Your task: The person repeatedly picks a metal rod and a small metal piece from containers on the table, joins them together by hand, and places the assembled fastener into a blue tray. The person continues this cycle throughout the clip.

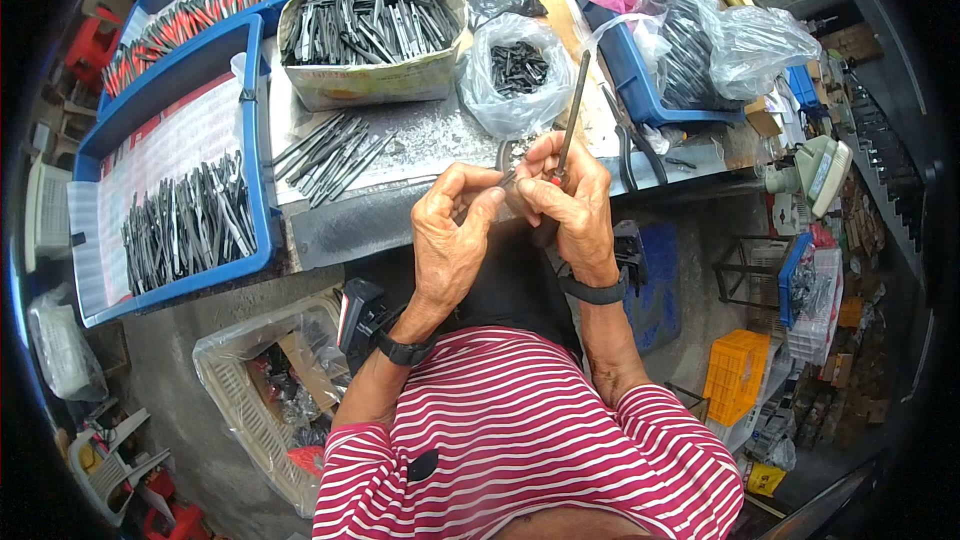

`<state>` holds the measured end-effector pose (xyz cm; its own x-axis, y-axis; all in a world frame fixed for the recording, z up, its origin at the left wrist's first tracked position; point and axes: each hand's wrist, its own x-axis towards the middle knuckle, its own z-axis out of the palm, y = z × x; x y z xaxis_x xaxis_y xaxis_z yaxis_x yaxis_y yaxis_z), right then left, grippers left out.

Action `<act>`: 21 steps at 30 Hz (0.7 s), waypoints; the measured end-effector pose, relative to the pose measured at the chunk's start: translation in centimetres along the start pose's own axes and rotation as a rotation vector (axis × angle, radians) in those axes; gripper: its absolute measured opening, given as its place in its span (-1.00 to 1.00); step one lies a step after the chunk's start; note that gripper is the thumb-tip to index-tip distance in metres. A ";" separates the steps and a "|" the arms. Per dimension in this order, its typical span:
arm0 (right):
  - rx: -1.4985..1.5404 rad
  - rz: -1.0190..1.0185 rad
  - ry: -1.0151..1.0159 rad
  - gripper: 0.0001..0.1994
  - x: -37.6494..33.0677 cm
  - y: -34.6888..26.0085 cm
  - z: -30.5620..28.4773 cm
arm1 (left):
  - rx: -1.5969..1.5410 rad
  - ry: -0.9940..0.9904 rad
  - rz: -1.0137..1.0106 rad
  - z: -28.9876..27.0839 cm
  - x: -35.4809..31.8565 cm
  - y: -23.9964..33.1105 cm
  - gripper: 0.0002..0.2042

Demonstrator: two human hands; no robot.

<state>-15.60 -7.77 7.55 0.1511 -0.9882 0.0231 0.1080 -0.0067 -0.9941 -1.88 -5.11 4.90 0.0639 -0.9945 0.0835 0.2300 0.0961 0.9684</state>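
Note:
Just past the table's near edge, my two hands meet. My left hand [453, 230] is closed, thumb against fingers, pinching a small dark piece [508, 180] whose kind I cannot make out. My right hand [572, 208] is wrapped round a long, thin, dark rod-like tool [574, 110] that points up and away, with a bit of red at the grip. The fingertips of both hands nearly touch around the small piece. Beyond my left hand lies a loose pile of slim dark metal pieces [335, 157]. A clear bag of small black parts [518, 72] stands beyond my hands.
An open carton [370, 85] is full of slim dark pieces. At left, a blue tray [262, 170] holds black pieces; another behind it holds red-and-black ones. Pliers [640, 150] lie right of my hands. A blue crate [640, 90] carries bagged black items. Below left sits a plastic-lined basket [225, 380].

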 end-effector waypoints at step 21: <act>-0.149 -0.115 0.085 -0.83 -0.8 0.6 0.8 | -0.159 0.032 -0.148 0.7 -0.7 -0.2 -0.88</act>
<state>-14.90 -6.92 7.01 0.0618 -0.9890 0.1342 -0.0281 -0.1361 -0.9903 -2.64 -4.46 4.80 0.0482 -0.9966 -0.0663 0.3890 -0.0424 0.9203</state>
